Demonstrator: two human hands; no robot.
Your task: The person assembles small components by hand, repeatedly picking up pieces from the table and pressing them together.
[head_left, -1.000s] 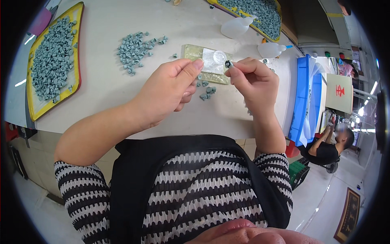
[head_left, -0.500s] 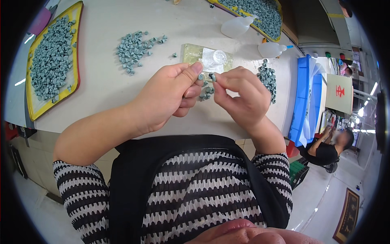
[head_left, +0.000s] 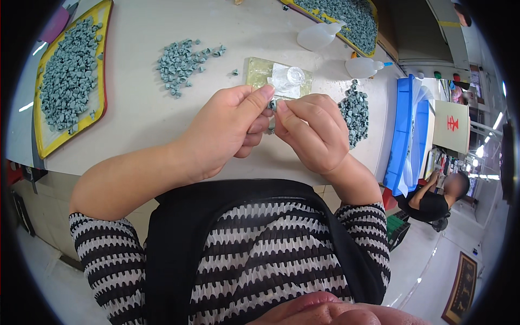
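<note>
My left hand (head_left: 230, 122) and my right hand (head_left: 317, 130) meet over the front of the table, fingertips touching. Between them is a small grey-green cup-shaped piece (head_left: 272, 105), mostly covered by the fingers. Thumb and forefinger of each hand are pinched on it; whether two pieces are joined there I cannot tell. Just beyond the fingers lies a clear yellowish slab (head_left: 255, 73) bearing a crumpled white sheet and a small clear round dish (head_left: 296, 76). A few similar pieces under my hands are largely hidden.
Loose grey-green pieces (head_left: 181, 67) lie left of the slab, and another pile (head_left: 355, 111) lies right. Yellow-rimmed trays (head_left: 103, 70) of pieces stand left and far right. Two squeeze bottles (head_left: 317, 37) lie behind the slab. A blue bin (head_left: 398, 135) is at right; a person sits beyond.
My right hand has moved left, bringing its piece against the one at my left fingertips. The gap between the hands has closed. My left hand has barely moved.
</note>
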